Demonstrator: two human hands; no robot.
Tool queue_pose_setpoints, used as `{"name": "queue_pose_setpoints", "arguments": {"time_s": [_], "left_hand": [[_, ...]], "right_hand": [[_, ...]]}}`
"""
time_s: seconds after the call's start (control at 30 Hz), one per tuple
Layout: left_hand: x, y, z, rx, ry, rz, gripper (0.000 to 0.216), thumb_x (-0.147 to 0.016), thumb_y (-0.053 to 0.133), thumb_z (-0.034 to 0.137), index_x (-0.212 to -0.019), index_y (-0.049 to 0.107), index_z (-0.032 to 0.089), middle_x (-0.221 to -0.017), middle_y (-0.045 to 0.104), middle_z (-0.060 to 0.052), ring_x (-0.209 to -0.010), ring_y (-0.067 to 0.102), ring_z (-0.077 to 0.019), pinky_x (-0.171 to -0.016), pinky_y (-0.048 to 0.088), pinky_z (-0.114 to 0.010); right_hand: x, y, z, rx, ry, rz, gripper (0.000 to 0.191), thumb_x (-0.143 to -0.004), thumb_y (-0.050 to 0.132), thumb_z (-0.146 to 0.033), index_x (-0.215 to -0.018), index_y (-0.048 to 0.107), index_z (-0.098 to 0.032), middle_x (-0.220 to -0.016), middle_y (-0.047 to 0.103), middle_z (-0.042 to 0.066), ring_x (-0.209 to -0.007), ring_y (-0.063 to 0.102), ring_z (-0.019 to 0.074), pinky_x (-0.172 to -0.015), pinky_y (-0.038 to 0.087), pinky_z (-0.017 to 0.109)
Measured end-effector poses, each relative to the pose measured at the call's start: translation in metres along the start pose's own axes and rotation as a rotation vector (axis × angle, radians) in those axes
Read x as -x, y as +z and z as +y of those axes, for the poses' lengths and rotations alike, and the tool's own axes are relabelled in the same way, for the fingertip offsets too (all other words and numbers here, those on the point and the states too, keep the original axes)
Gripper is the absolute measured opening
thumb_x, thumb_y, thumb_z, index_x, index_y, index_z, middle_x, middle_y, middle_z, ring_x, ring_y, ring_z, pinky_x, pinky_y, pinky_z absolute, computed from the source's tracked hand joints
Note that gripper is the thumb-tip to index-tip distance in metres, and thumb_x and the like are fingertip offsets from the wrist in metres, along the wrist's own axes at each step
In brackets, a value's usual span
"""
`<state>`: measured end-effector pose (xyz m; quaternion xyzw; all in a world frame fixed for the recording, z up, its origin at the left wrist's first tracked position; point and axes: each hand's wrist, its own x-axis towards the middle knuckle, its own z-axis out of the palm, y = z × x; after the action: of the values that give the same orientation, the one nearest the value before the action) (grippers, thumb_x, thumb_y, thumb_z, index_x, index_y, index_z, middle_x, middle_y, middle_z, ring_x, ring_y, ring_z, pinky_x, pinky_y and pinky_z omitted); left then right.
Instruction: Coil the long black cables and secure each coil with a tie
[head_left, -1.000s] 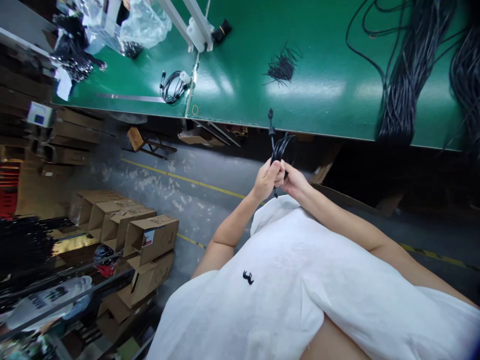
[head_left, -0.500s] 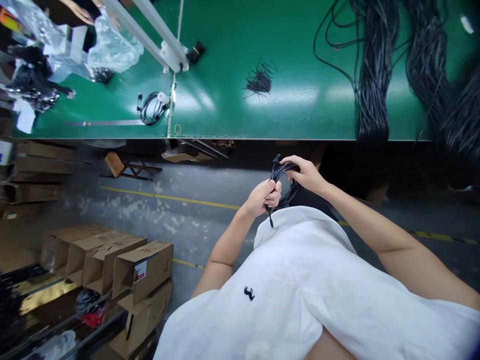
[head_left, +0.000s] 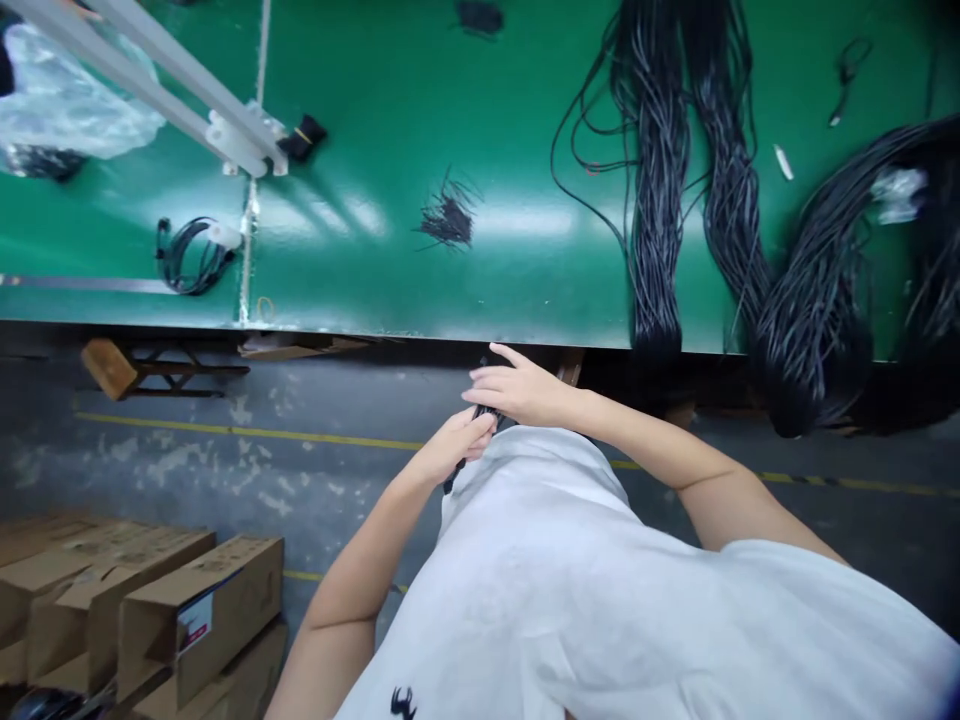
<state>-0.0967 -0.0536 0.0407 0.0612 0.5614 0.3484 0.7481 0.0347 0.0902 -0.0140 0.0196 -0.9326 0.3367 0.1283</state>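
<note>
My left hand (head_left: 459, 442) is closed around a coiled black cable (head_left: 453, 478) in front of my waist. One cable end sticks out below the fingers; most of the coil is hidden by my hands. Over the top of the coil lies my right hand (head_left: 529, 390), palm down with its fingers stretched out and slightly apart. I cannot tell how firmly it touches the cable. On the green table (head_left: 360, 270) beyond my hands lies a small heap of thin black ties (head_left: 450, 218).
Long bundles of black cable (head_left: 656, 200) lie on the right and hang over the table edge. Another coiled cable (head_left: 193, 262) sits at the left, by a grey post (head_left: 187, 90). Cardboard boxes (head_left: 225, 600) stand on the floor at lower left, near a wooden stool (head_left: 112, 370).
My view has swung toward the right. The right hand has gone from gripping the coil's side to lying across it with fingers extended. The coil now shows much less.
</note>
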Motion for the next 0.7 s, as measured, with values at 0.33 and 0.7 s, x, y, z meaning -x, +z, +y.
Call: {"name": "queue_pose_setpoints", "arguments": {"time_s": [0.33, 0.7], "left_hand": [[-0.043, 0.011, 0.029, 0.161, -0.11, -0.005, 0.05, -0.077, 0.07, 0.061, -0.082, 0.047, 0.017, -0.057, 0.024, 0.012, -0.048, 0.014, -0.0024, -0.045, 0.014, -0.018], [-0.023, 0.026, 0.014, 0.177, -0.094, 0.391, 0.05, -0.082, 0.061, 0.066, -0.08, 0.044, 0.019, -0.056, 0.027, 0.011, -0.047, 0.018, -0.0045, -0.046, 0.017, -0.021]], "right_hand": [[0.028, -0.019, 0.046, -0.086, 0.046, -0.129, 0.039, -0.103, 0.033, -0.023, -0.13, 0.06, -0.016, -0.097, 0.067, 0.01, -0.078, 0.056, 0.0168, -0.067, 0.04, 0.03], [-0.09, 0.017, 0.319, -0.323, 1.026, 0.146, 0.007, -0.082, 0.06, -0.017, -0.076, 0.064, -0.016, -0.084, 0.065, 0.006, -0.085, 0.057, 0.0195, -0.086, 0.043, 0.033]]}}
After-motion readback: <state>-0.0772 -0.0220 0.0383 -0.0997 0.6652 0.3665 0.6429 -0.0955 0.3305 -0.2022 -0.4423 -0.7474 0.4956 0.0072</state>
